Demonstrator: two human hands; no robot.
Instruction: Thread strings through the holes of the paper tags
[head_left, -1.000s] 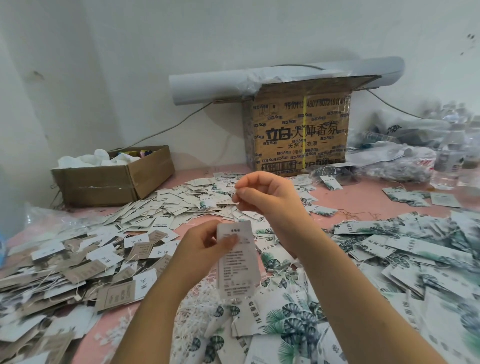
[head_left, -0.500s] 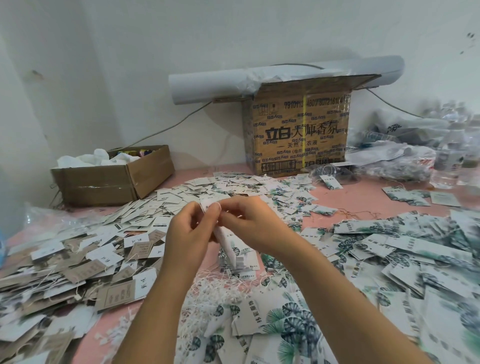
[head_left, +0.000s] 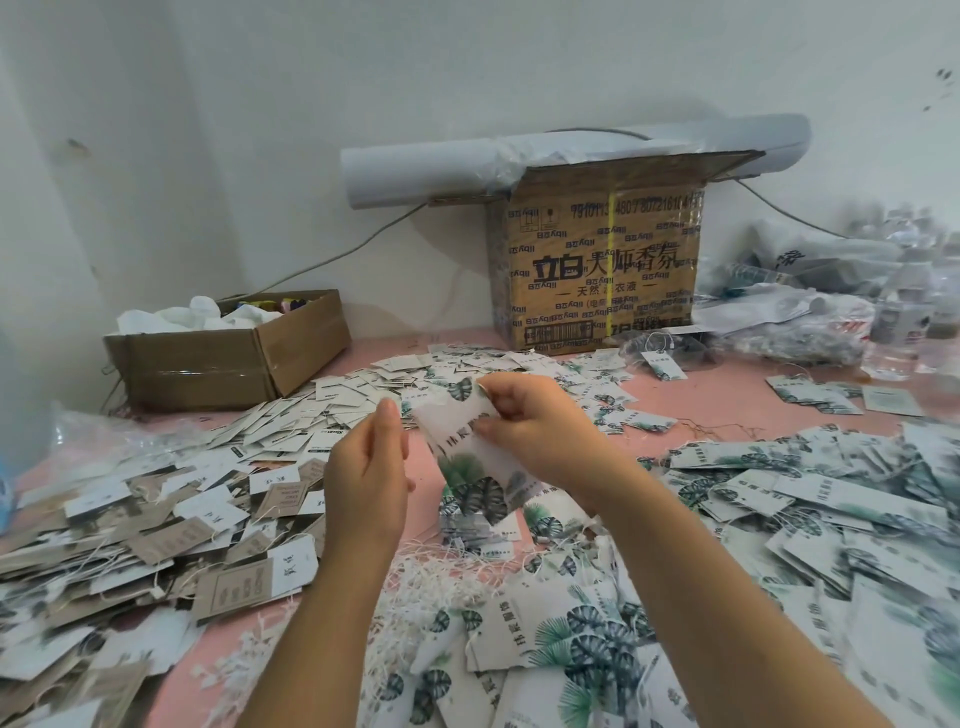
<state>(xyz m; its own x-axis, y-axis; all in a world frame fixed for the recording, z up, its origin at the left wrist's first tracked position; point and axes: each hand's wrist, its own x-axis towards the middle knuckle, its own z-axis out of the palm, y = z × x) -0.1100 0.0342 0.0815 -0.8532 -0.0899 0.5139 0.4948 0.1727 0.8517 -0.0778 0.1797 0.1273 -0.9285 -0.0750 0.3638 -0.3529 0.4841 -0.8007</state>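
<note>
My right hand (head_left: 530, 431) pinches the top of a white paper tag with green leaf print (head_left: 467, 467), held up over the pink table (head_left: 727, 395). The tag hangs tilted and is blurred. My left hand (head_left: 366, 478) is raised just left of the tag with its back toward me and its fingers pointing up. What its fingertips hold is hidden, and no string shows between the hands. A tangle of white strings (head_left: 441, 577) lies on the table below my hands.
Leaf-print tags (head_left: 831, 493) are heaped to the right and in front, brown and white tags (head_left: 156, 519) to the left. At the back stand a tall printed carton (head_left: 602, 270), a paper roll (head_left: 415, 171), a low open box (head_left: 228, 358) and plastic bottles (head_left: 893, 322).
The hands, joined at the tag's top half a second ago, have drawn apart. My left hand moved left, and the tag now shows its leaf-print side in my right hand.
</note>
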